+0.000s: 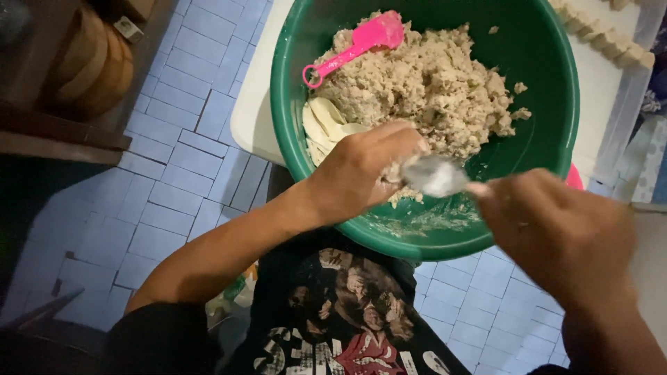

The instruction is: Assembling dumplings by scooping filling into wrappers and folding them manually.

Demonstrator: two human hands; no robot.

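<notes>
head cam is looking straight down, and the biggest thing going is the floor of pale blue tiles (174,160) spreading out on the left and near side. sitting over it is a big green plastic basin (549,90), resting on a white surface (253,111) at the far side. inside the basin a lumpy beige filling mixture (431,83) is piling up toward the far half, and the near wall is showing smears of it.

left hand (361,170) is reaching in over the near rim, fingers curling together around a small bit of the mixture, though what exactly they're pinching is partly hidden. right hand (563,232) is hovering at the near right rim, fingers pressing together on the handle of a metal spoon (434,175), whose bowl is pointing left and almost touching the left fingers.

a stack of pale thin wrappers (323,125) is lying against the left inner wall, just beside the left hand. a pink plastic scoop (361,42) is resting on the far side of the mixture. a row of filled pieces (604,38) is lining up far right, outside the basin.
</notes>
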